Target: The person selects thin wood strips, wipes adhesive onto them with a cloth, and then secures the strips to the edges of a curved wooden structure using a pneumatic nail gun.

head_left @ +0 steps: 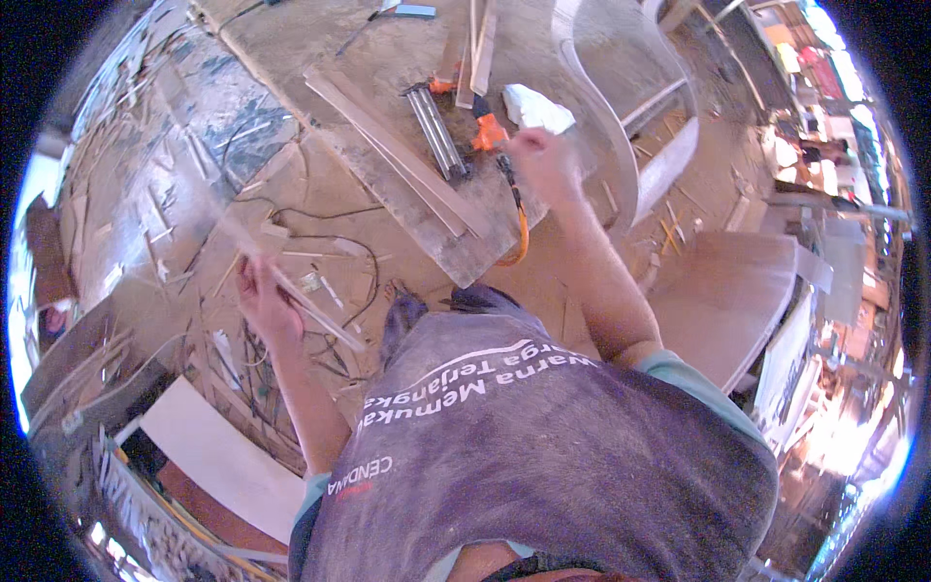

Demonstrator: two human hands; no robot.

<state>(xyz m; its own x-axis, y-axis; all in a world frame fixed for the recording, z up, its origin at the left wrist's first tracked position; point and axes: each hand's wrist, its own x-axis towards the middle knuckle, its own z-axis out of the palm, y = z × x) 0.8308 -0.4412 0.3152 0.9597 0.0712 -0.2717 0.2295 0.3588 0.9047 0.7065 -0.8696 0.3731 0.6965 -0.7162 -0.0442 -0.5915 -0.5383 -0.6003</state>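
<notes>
My left hand [269, 303] is closed around a long thin wooden strip [325, 318]. The strip slants up and to the left, and its far part is blurred by motion. My right hand [547, 167] is at the orange end of a nail gun [438, 131] with a silver magazine. Its fingers look curled but are smeared, so whether they touch or grip the tool is unclear. The nail gun lies on a worn board [465, 264], with an orange hose [523, 225] beside it. Narrow planks [388, 145] rest on the same board.
A white crumpled bag [538, 109] lies past my right hand. Curved pale frame pieces [593, 92] stand at the right, beyond a large curved panel [722, 291]. Dark cable [371, 262] and wood scraps litter the floor at the left. A white panel [218, 456] is near my left arm.
</notes>
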